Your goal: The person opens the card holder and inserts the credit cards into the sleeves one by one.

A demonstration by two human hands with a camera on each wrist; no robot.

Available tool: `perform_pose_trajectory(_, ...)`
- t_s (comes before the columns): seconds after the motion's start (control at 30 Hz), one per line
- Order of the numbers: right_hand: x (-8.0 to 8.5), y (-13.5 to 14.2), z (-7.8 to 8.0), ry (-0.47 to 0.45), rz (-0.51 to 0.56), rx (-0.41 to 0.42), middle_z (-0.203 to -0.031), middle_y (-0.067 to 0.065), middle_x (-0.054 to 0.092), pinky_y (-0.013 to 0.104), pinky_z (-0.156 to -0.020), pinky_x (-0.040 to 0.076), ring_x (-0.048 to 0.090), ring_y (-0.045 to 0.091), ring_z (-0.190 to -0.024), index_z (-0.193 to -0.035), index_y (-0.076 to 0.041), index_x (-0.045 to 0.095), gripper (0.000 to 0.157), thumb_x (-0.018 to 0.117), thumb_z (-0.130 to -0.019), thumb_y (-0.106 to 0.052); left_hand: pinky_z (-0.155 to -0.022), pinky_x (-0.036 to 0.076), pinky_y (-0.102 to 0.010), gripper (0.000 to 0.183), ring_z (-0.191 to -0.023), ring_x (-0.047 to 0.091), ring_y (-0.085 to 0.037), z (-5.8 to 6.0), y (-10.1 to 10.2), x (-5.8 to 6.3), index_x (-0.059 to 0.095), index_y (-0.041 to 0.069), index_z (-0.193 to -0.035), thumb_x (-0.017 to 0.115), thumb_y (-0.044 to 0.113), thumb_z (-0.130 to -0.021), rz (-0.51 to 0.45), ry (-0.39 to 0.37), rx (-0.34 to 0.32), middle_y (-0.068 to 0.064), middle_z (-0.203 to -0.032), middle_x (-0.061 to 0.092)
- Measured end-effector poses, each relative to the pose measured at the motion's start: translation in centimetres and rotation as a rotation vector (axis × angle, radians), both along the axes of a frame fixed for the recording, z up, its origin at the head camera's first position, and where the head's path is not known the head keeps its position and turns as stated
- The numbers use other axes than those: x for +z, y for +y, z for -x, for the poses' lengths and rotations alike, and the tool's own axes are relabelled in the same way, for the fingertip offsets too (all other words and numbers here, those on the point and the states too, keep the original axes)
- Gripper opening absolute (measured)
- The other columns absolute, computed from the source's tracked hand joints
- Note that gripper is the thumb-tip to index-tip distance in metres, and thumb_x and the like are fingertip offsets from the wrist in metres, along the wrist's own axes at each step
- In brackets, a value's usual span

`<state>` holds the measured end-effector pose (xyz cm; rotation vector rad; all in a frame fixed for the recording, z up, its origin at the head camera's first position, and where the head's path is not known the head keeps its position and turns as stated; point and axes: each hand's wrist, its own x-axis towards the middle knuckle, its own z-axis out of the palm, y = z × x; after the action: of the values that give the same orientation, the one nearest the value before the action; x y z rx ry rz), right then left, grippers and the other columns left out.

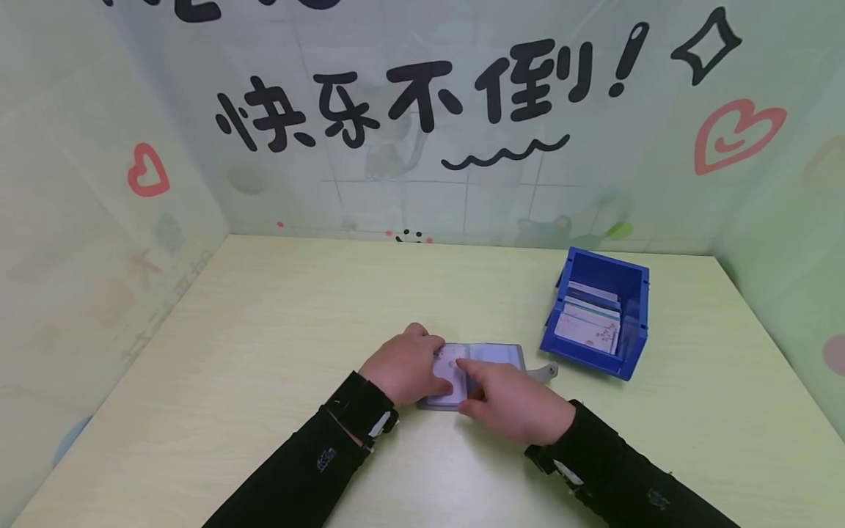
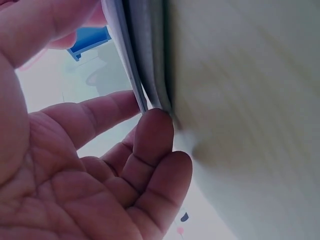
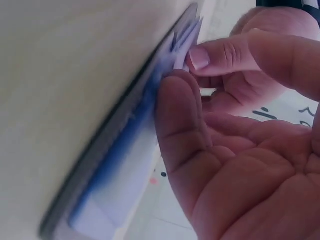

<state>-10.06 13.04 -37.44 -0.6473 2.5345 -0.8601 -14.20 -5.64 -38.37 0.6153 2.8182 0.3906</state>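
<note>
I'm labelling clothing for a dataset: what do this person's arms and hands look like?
The left hand and right hand wear no gloves. The left sleeve and right sleeve are black, each with a small greyish marking too unclear to read. At each wrist is something black with a small whitish patch. No cables can be made out.

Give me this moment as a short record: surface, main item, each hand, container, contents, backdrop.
Surface: pale table
Main item: booklet, lying open, with a grey strap at its right
Left hand: the left hand holds the booklet's left side
Right hand: the right hand touches the booklet with its fingers; whether they pinch a page is unclear
Container: blue bin, beyond the booklet to the right
Contents: several cards
Backdrop: printed sheet with black lettering
</note>
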Motion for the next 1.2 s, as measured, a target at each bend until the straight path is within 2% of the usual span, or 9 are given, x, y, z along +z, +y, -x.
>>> perform_pose_trajectory(0.17, 1.7, 1.3, 0.6, 0.053, 0.048, -0.127, -0.095, -0.001, 0.065, 0.030, -0.061, 0.049, 0.056, 0.008, -0.074, -0.136, -0.011, 0.048, 0.049, 0.061, -0.091, -0.026, -0.068, 0.048, -0.029, 0.066, -0.078, 0.051, -0.016, 0.1, 0.1, 0.0, 0.057, 0.011, -0.127, 0.073, 0.045, -0.074, -0.008, -0.007, 0.010, -0.007, -0.112, 0.050)
perform_pose_trajectory(0.27, 3.0, 2.8, 1.3, 0.161, 0.059, -0.239, -0.107, 0.001, 0.064, 0.028, -0.061, 0.051, 0.056, 0.010, -0.080, -0.129, -0.014, 0.055, 0.039, 0.060, -0.092, -0.026, -0.063, 0.046, -0.027, 0.065, -0.076, 0.050, -0.016, 0.0, 0.1, 0.0, 0.057, 0.011, -0.127, 0.074, 0.044, -0.074, -0.015, -0.010, 0.018, -0.007, -0.110, 0.050)
perform_pose_trajectory(0.37, 4.1, 4.8, 1.9, 0.269, 0.044, -0.334, -0.107, 0.003, 0.064, 0.029, -0.060, 0.052, 0.056, 0.013, -0.080, -0.123, -0.013, 0.058, 0.031, 0.058, -0.094, -0.025, -0.062, 0.045, -0.028, 0.065, -0.077, 0.049, -0.017, -0.1, 0.2, 0.1, 0.056, 0.012, -0.128, 0.074, 0.043, -0.074, -0.006, 0.014, 0.027, -0.007, -0.109, 0.050)
perform_pose_trajectory(0.5, 5.2, 7.6, 2.6, 0.369, -0.005, -0.439, -0.102, 0.010, 0.064, 0.039, -0.065, 0.054, 0.058, 0.020, -0.083, -0.119, -0.006, 0.058, 0.029, 0.055, -0.095, -0.023, -0.068, 0.044, -0.032, 0.066, -0.083, 0.047, -0.019, -0.2, 0.4, 0.3, 0.056, 0.013, -0.130, 0.072, 0.045, -0.074, -0.011, 0.056, 0.047, -0.007, -0.111, 0.051)
perform_pose_trajectory(0.6, 5.2, 9.6, 3.3, 0.381, -0.077, -0.484, -0.111, 0.017, 0.061, 0.050, -0.076, 0.051, 0.057, 0.029, -0.093, -0.121, -0.001, 0.057, 0.032, 0.055, -0.094, -0.020, -0.073, 0.044, -0.036, 0.066, -0.086, 0.045, -0.020, -0.4, 0.5, 0.3, 0.055, 0.015, -0.130, 0.071, 0.046, -0.074, -0.017, 0.074, 0.052, -0.006, -0.113, 0.050)
perform_pose_trajectory(0.73, 4.2, 11.3, 4.4, 0.323, -0.191, -0.487, -0.118, 0.024, 0.057, 0.057, -0.084, 0.045, 0.053, 0.037, -0.101, -0.121, 0.003, 0.055, 0.035, 0.056, -0.093, -0.016, -0.074, 0.042, -0.037, 0.066, -0.087, 0.044, -0.020, -0.5, 0.6, 0.2, 0.056, 0.016, -0.129, 0.071, 0.047, -0.073, -0.007, 0.086, 0.038, -0.006, -0.115, 0.050)
perform_pose_trajectory(0.87, 2.5, 12.0, 5.6, 0.301, -0.296, -0.462, -0.115, 0.029, 0.057, 0.060, -0.087, 0.042, 0.050, 0.043, -0.104, -0.119, 0.005, 0.057, 0.034, 0.055, -0.091, -0.014, -0.074, 0.041, -0.037, 0.065, -0.087, 0.043, -0.020, -0.6, 0.7, 0.2, 0.057, 0.016, -0.127, 0.072, 0.048, -0.072, 0.005, 0.099, 0.022, -0.006, -0.113, 0.050)
perform_pose_trajectory(1.07, 0.5, 11.6, 6.2, 0.384, -0.422, -0.360, -0.096, 0.027, 0.064, 0.056, -0.077, 0.049, 0.060, 0.038, -0.083, -0.103, 0.008, 0.064, 0.026, 0.051, -0.091, -0.012, -0.076, 0.042, -0.038, 0.065, -0.089, 0.043, -0.020, -0.8, 0.7, 0.1, 0.059, 0.015, -0.126, 0.073, 0.048, -0.072, 0.027, 0.107, 0.012, -0.006, -0.112, 0.051)
perform_pose_trajectory(1.2, -0.1, 11.2, 6.2, 0.371, -0.449, -0.343, -0.094, 0.026, 0.063, 0.056, -0.080, 0.047, 0.057, 0.035, -0.082, -0.100, 0.009, 0.063, 0.027, 0.045, -0.092, -0.010, -0.076, 0.042, -0.038, 0.065, -0.088, 0.043, -0.020, -0.9, 0.7, 0.1, 0.059, 0.015, -0.125, 0.073, 0.048, -0.072, 0.026, 0.105, 0.010, -0.005, -0.112, 0.051)
